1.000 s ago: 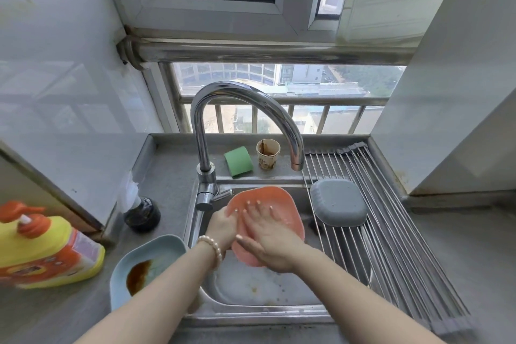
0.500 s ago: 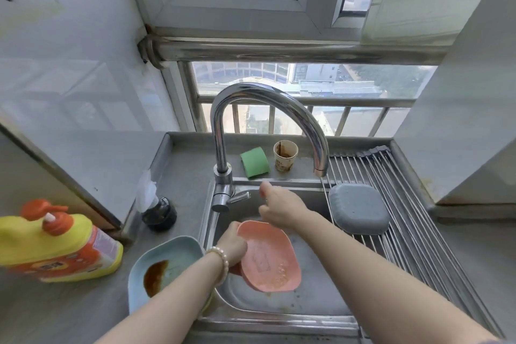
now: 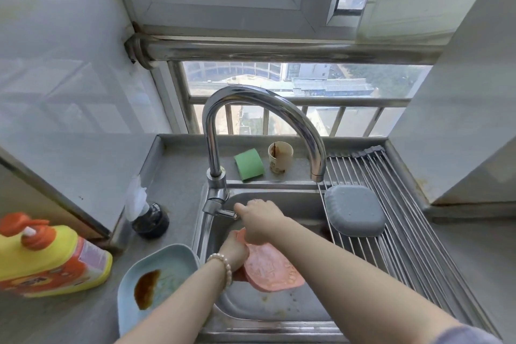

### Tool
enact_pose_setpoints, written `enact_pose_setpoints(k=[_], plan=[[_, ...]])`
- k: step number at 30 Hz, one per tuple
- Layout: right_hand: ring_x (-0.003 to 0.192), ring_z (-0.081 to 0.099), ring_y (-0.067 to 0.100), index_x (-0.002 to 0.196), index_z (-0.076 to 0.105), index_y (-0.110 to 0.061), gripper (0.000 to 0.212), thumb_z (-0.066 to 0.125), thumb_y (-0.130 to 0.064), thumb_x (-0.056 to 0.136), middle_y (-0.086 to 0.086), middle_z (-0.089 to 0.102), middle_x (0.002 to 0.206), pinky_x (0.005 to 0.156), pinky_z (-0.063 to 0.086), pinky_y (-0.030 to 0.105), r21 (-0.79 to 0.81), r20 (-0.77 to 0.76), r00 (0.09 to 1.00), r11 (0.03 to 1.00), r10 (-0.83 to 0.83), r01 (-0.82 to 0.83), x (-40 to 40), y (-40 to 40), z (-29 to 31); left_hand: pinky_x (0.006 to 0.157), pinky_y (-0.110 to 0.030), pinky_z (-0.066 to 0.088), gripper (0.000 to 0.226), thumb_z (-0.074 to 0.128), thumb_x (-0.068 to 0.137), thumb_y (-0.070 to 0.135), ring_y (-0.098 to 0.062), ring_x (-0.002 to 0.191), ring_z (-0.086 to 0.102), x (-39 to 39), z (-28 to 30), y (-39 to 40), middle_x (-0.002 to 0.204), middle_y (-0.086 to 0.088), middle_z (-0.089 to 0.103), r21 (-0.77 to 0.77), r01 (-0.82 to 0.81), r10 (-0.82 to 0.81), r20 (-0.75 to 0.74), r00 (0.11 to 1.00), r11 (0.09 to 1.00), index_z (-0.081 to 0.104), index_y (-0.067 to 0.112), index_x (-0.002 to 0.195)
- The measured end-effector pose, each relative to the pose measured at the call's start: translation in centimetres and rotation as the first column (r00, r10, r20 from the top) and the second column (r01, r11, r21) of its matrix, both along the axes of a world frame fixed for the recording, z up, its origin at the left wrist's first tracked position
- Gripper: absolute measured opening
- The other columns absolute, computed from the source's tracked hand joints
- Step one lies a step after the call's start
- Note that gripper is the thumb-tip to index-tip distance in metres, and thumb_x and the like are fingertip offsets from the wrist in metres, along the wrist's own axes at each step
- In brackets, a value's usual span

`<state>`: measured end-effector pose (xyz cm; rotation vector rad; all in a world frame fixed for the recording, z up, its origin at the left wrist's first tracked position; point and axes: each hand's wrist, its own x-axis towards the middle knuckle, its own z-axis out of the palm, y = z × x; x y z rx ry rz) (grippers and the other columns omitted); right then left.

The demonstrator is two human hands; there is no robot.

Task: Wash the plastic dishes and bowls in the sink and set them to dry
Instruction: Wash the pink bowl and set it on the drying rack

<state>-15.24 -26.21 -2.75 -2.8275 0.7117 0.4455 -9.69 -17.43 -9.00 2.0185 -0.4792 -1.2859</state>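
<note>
Left hand point(image 3: 234, 251) grip on pink dish point(image 3: 272, 267), right hand point(image 3: 261, 219) at tap lever point(image 3: 226, 213)

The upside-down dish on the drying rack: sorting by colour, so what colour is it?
Grey-blue, plain; the dish shows clearly in the head view.

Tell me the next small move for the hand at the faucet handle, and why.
Probably turn the faucet lever on: the right hand touches it, no water shows at the spout, and the left hand holds the pink dish over the sink, apparently unrinsed.

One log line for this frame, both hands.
left hand: holds pink dish over sink | right hand: on faucet handle | water: none seen
</note>
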Motion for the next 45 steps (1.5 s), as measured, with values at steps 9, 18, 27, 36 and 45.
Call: enact_pose_setpoints(k=[9,18,27,36,45], plan=[[0.123,0.042,0.029,0.120,0.057,-0.003,0.071,0.009,-0.050,0.098,0.013,0.048,0.133,0.105,0.034,0.040,0.208,0.178,0.960,0.961,-0.218,0.180,-11.2,3.4,-2.1,0.068,-0.038,0.056,0.020,0.040,0.103,0.022,-0.026,0.086,0.064,-2.9,1.7,-2.4,0.100,-0.010,0.066,-0.179,-0.370,0.311,-0.289,0.906,0.912,0.058,0.017,0.110],[0.147,-0.009,0.024,0.153,-0.003,-0.012,0.076,0.014,-0.060,0.097,0.007,-0.015,0.159,0.120,-0.002,0.040,0.205,0.016,0.940,0.922,-0.340,0.330,-9.4,-0.6,-1.3,0.067,-0.031,0.052,0.022,0.036,0.104,0.029,-0.020,0.088,0.065,-5.9,2.6,-3.5,0.104,-0.007,0.067,-0.283,-0.429,0.275,-0.453,0.848,0.858,0.057,0.023,0.104],[0.148,-0.001,0.020,0.153,0.005,-0.011,0.096,-0.010,-0.069,0.078,0.006,-0.001,0.161,0.119,-0.001,0.034,0.236,-0.094,0.996,0.971,-0.010,0.032,-13.1,1.3,-0.2,0.084,-0.047,0.053,0.031,0.035,0.103,0.033,-0.033,0.095,0.064,-3.0,2.3,-2.7,0.103,-0.015,0.066,-0.307,-0.488,0.332,-0.441,0.834,0.817,0.056,0.013,0.114],[0.147,-0.013,0.019,0.152,-0.009,-0.014,0.069,0.012,-0.054,0.100,0.009,-0.012,0.159,0.119,-0.010,0.035,0.340,0.038,0.968,0.914,-0.249,0.222,-7.8,2.1,-0.5,0.095,-0.041,0.044,0.050,0.043,0.095,0.046,-0.028,0.111,0.058,-5.7,2.0,-3.3,0.116,-0.009,0.066,-0.201,-0.605,0.258,-0.770,0.584,0.770,0.052,0.011,0.129],[0.148,-0.003,0.021,0.153,0.005,-0.012,0.119,-0.017,-0.079,0.058,0.006,-0.004,0.161,0.120,0.001,0.035,0.242,-0.063,0.990,0.960,-0.128,0.139,-12.6,0.7,-0.2,0.088,-0.053,0.051,0.056,0.036,0.096,0.052,-0.040,0.106,0.064,-3.5,0.6,-3.1,0.118,-0.024,0.064,-0.269,-0.563,0.287,-0.647,0.707,0.781,0.049,0.010,0.130]])
